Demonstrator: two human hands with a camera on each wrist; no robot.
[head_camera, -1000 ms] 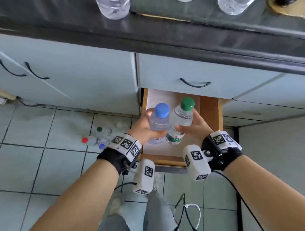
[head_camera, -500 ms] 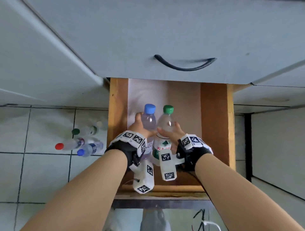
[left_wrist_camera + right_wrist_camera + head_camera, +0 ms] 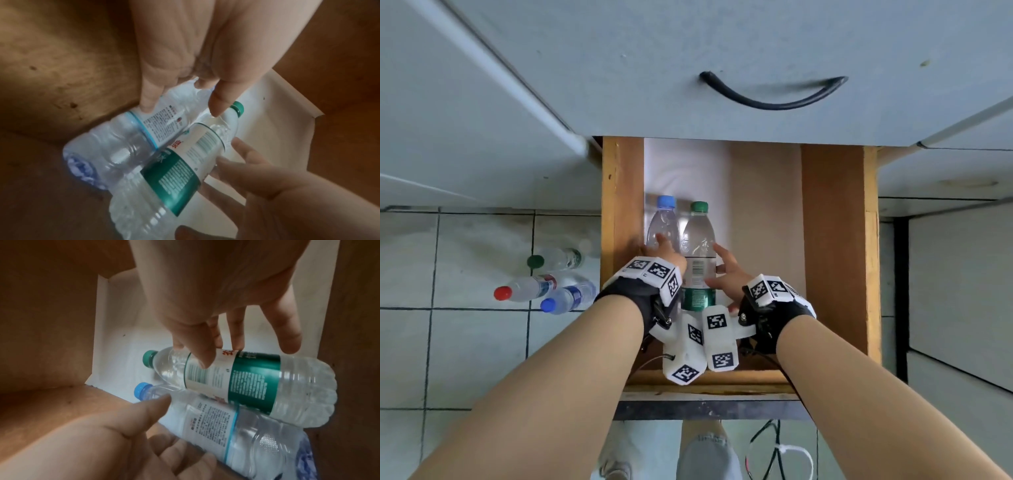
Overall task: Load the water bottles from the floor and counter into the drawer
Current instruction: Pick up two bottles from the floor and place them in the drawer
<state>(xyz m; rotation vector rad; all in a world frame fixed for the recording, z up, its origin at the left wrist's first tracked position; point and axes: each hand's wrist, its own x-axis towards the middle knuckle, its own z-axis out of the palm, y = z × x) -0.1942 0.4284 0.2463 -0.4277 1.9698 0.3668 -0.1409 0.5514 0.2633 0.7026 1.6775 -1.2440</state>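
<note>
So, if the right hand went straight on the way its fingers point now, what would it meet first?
The green-capped bottle: the right hand, fingers spread, aims at its middle and seems to be touching it, though depth is unclear.

Head camera looks down; both wrist cameras (very close) share the drawer (image 3: 832, 240).

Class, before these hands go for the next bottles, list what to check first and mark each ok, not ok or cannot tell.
1. Blue-capped bottle and green-capped bottle lie side by side in drawer: ok.
2. Left hand off its bottle: not ok, it holds it.
3. Right hand off: not ok, fingertips touch.
4. Drawer space right of them: ok.
5. Floor bottles in view: ok, three.
6. Counter bottles: cannot tell.
</note>
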